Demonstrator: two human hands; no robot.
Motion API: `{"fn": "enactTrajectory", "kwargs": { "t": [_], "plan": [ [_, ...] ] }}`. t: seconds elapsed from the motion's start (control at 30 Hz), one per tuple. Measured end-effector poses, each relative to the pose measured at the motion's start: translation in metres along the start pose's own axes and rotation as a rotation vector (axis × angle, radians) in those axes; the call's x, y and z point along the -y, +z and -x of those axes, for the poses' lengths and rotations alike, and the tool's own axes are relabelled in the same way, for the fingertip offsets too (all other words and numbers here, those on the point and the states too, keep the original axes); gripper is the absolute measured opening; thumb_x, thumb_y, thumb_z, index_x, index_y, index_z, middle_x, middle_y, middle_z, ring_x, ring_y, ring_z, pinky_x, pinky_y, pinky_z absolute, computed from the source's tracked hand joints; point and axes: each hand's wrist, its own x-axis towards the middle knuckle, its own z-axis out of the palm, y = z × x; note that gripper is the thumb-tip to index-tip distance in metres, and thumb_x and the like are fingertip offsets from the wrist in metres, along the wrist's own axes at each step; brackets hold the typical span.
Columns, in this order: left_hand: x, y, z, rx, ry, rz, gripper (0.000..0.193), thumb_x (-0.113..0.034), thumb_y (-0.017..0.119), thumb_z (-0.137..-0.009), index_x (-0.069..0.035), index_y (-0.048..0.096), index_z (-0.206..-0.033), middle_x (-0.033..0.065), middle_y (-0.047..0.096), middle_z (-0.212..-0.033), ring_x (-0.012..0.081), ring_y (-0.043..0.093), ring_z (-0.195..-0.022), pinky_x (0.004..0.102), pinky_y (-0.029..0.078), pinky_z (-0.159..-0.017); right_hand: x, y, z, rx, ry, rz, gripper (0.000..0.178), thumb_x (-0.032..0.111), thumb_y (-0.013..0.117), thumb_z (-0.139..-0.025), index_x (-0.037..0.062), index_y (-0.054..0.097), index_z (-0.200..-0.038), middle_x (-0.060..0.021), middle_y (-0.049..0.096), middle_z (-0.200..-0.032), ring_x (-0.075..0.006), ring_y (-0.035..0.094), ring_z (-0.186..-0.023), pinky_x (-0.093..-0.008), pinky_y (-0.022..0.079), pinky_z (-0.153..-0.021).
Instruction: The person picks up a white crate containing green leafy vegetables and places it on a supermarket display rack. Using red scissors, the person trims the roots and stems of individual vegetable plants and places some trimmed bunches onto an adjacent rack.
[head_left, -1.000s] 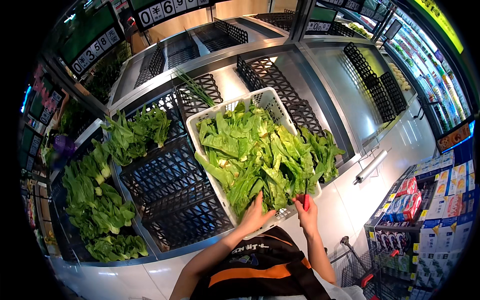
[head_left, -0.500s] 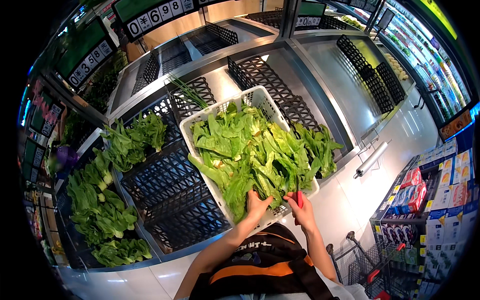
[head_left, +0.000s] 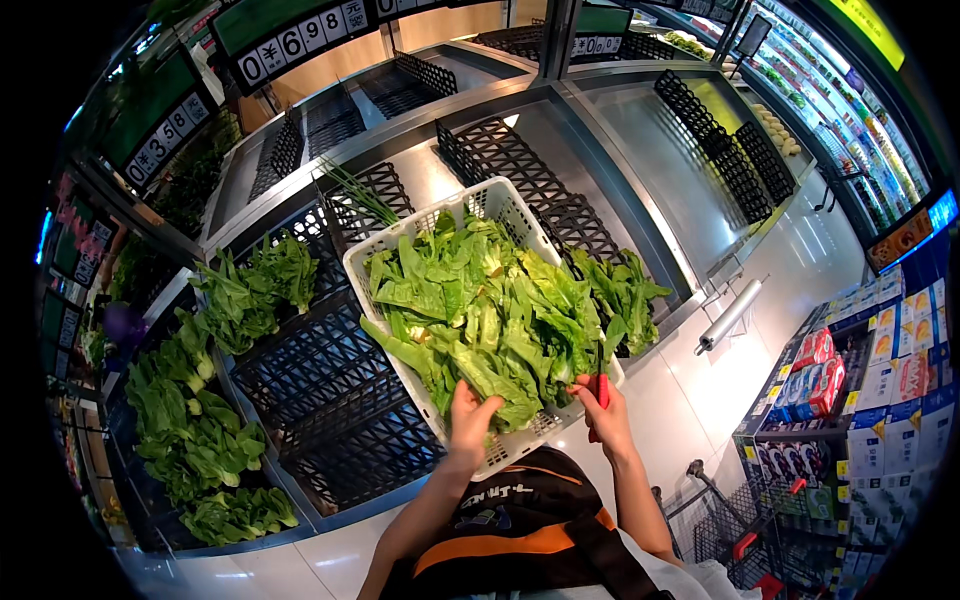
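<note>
A white perforated plastic crate [head_left: 362, 268] heaped with green leaf lettuce [head_left: 480, 290] rests at the front of the display stand, in front of my body. My left hand [head_left: 472, 420] is closed at the crate's near side, thumb and fingers pinching a lettuce leaf [head_left: 495, 385] that lies over the heap. My right hand [head_left: 608, 418] grips a red-handled tool [head_left: 603, 390] with a narrow dark blade pointing away from me, beside the crate's near right corner. Whether it is a knife or scissors I cannot tell. More lettuce [head_left: 620, 300] lies just beyond the crate's right side.
Black lattice racks [head_left: 350, 430] line the stand, with leafy greens [head_left: 190, 430] at left and long thin green stalks [head_left: 360, 195] behind the crate. A roll of plastic bags [head_left: 730, 318] hangs at the stand's right. A shopping cart [head_left: 730, 520] and stacked boxes [head_left: 885, 430] stand at right.
My left hand has moved left along the crate's near side, and a long leaf now lies across the heap at its fingers. My right hand still holds the red-handled tool near the same corner.
</note>
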Motion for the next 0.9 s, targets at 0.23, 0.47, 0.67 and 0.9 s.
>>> {"fn": "enactTrajectory", "kwargs": {
  "t": [0.23,0.47,0.67,0.9],
  "plan": [
    [-0.056,-0.032,0.007,-0.017,-0.18,0.104,0.032,0.0,0.056,-0.086,-0.003,0.052,-0.118,0.0056,0.062,-0.105,0.0159,0.062,-0.092,0.0355,0.05,-0.083,0.004,0.019,0.011,0.221,0.041,0.001,0.031,0.017,0.059,-0.097,-0.0021,0.055,-0.12,-0.0074,0.07,-0.102,-0.0108,0.063,-0.09,-0.0242,0.047,-0.081],
    [-0.075,-0.055,0.028,0.187,-0.025,0.381,0.037,-0.004,0.044,-0.092,0.004,0.046,-0.128,0.0163,0.053,-0.131,0.0289,0.053,-0.12,0.0447,0.042,-0.102,0.02,0.073,0.025,0.419,0.315,-0.467,0.034,0.025,0.063,-0.095,0.0017,0.053,-0.118,-0.0015,0.061,-0.084,-0.0042,0.043,-0.057,-0.019,0.039,-0.051],
    [-0.083,-0.051,0.041,0.238,0.106,0.404,0.051,-0.003,0.044,-0.091,0.001,0.035,-0.141,0.0162,0.045,-0.141,0.0299,0.045,-0.13,0.0457,0.035,-0.11,0.044,0.098,0.013,0.396,0.244,-0.383,0.03,0.015,0.076,-0.084,0.0101,0.047,-0.091,0.0026,0.047,-0.075,-0.0071,0.044,-0.057,-0.0225,0.039,-0.05],
    [-0.052,-0.034,0.052,0.231,-0.002,0.476,0.053,-0.031,0.042,-0.098,-0.005,0.033,-0.144,0.0165,0.04,-0.146,0.0342,0.037,-0.136,0.0517,0.028,-0.114,0.047,0.116,0.001,0.306,-0.039,-0.267,0.061,0.008,0.078,-0.08,-0.0014,0.048,-0.132,0.0047,0.053,-0.084,-0.0025,0.042,-0.063,-0.019,0.036,-0.055]
  ]
}}
